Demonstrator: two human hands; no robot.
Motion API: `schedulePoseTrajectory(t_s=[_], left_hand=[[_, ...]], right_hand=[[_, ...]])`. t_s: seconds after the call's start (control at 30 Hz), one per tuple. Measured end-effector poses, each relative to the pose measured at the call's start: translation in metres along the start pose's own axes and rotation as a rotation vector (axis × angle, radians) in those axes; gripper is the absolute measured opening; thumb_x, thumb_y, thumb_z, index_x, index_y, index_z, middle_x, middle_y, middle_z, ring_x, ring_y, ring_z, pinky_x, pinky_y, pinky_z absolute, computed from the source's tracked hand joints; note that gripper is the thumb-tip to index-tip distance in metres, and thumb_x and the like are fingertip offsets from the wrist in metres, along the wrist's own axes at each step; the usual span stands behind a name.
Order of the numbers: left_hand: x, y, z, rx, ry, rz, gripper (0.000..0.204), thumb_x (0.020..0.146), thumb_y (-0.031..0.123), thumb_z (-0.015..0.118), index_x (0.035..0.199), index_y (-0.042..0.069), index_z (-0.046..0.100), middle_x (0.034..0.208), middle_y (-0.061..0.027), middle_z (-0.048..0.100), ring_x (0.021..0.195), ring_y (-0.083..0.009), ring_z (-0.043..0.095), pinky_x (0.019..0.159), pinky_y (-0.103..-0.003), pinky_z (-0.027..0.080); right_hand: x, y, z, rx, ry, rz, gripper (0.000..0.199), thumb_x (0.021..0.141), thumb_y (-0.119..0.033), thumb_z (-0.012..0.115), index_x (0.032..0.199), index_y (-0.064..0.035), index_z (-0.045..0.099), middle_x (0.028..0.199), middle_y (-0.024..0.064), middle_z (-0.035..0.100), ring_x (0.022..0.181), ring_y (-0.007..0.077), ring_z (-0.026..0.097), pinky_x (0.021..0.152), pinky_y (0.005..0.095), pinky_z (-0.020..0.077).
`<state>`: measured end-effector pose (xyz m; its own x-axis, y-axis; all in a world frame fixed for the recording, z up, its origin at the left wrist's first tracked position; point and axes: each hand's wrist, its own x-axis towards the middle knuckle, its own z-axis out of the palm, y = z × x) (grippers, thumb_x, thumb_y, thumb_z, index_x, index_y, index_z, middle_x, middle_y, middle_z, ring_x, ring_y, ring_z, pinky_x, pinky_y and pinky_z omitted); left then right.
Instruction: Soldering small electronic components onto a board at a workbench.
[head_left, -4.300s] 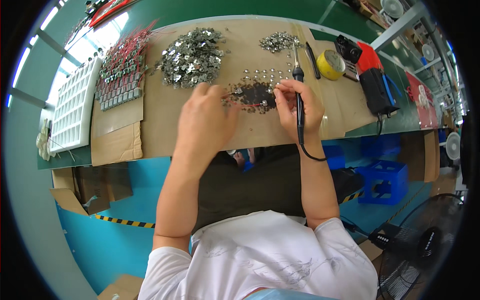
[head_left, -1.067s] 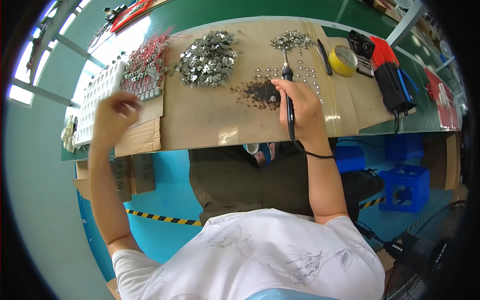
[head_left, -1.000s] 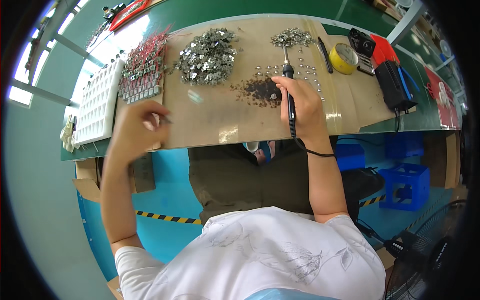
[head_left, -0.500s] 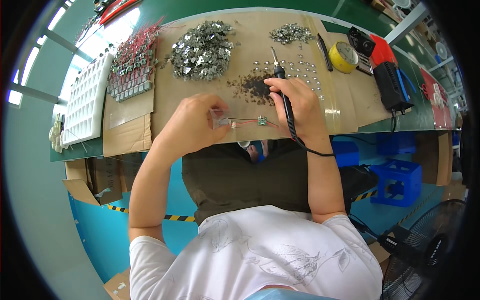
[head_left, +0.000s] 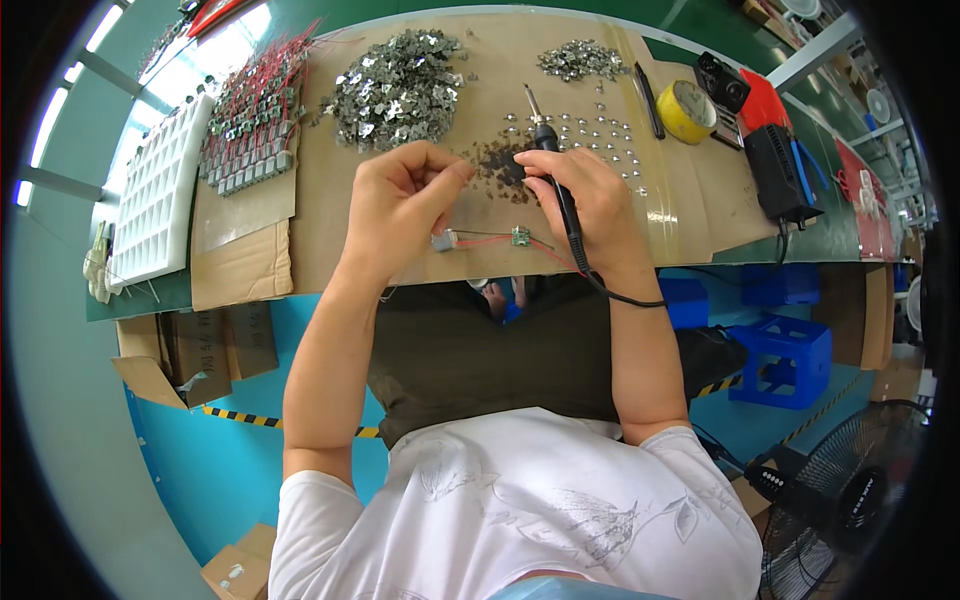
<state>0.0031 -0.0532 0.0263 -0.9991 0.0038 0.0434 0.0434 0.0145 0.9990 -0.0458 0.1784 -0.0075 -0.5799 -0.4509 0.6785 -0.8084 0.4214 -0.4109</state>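
We see a bright, evenly lit scene; daylight glares at the upper left. Soft shadows fall beneath our hands (head_left: 500, 200). Straight edges bend toward the dark, round fisheye rim.

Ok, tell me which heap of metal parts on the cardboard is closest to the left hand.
The big heap of silvery parts directly above the left hand; the smaller heap lies farther right, beyond the soldering iron.

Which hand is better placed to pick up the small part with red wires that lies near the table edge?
Probably the left. The left hand is free and rests directly above the small part with red wires, next to its metal end. The right hand is busy holding the soldering iron.
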Motion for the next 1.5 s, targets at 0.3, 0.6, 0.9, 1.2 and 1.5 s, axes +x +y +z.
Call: schedulePoseTrajectory(t_s=[0.3,0.6,0.9,1.2,1.5], left_hand=[[0.03,0.012,0.006,0.219,0.023,-0.029,0.019,0.097,0.015,0.077,0.101,-0.004,0.078,0.062,-0.0005,0.062,0.05,-0.0044,0.054,0.04,-0.024,0.036],[0.059,-0.005,0.002,0.257,-0.05,-0.012,0.017,0.094,0.009,0.076,0.091,-0.002,0.065,0.06,0.0007,0.06,0.047,-0.0054,0.052,0.04,-0.024,0.034],[0.048,-0.006,0.005,0.23,-0.108,-0.145,0.013,0.093,0.008,0.075,0.089,-0.002,0.068,0.062,-0.0005,0.063,0.044,-0.0058,0.055,0.035,-0.023,0.033],[0.047,-0.009,0.007,0.392,-0.169,-0.133,0.012,0.091,0.013,0.08,0.091,0.002,0.077,0.066,0.002,0.067,0.047,-0.0042,0.057,0.037,-0.023,0.035],[0.046,-0.016,0.009,0.42,-0.216,-0.087,0.012,0.09,0.009,0.079,0.091,-0.002,0.076,0.065,0.0014,0.065,0.047,-0.0041,0.052,0.044,-0.024,0.041]], right_hand=[[0.0,-0.004,-0.002,0.031,0.007,0.052,0.027,0.089,-0.001,0.075,0.115,-0.006,0.071,0.088,0.0129,0.072,0.083,0.033,0.07,0.075,0.042,0.0564],[0.001,-0.006,-0.004,0.012,0.007,0.05,0.029,0.088,0.001,0.074,0.116,-0.006,0.071,0.088,0.0124,0.072,0.082,0.0331,0.069,0.075,0.0424,0.0563],[-0.032,-0.029,-0.013,0.28,0.244,0.351,0.032,0.104,-0.011,0.068,0.134,0.0015,0.065,0.095,0.0083,0.079,0.066,0.0089,0.068,0.058,0.023,0.0557],[-0.057,-0.021,-0.011,0.452,0.427,0.361,0.016,0.101,-0.002,0.067,0.113,0.0071,0.071,0.083,0.0076,0.071,0.063,0.009,0.069,0.059,0.0242,0.0607],[-0.053,-0.02,-0.011,0.342,0.384,0.344,0.01,0.094,0.002,0.07,0.102,0.0055,0.073,0.084,0.009,0.073,0.062,0.0124,0.073,0.053,0.0206,0.0552]])
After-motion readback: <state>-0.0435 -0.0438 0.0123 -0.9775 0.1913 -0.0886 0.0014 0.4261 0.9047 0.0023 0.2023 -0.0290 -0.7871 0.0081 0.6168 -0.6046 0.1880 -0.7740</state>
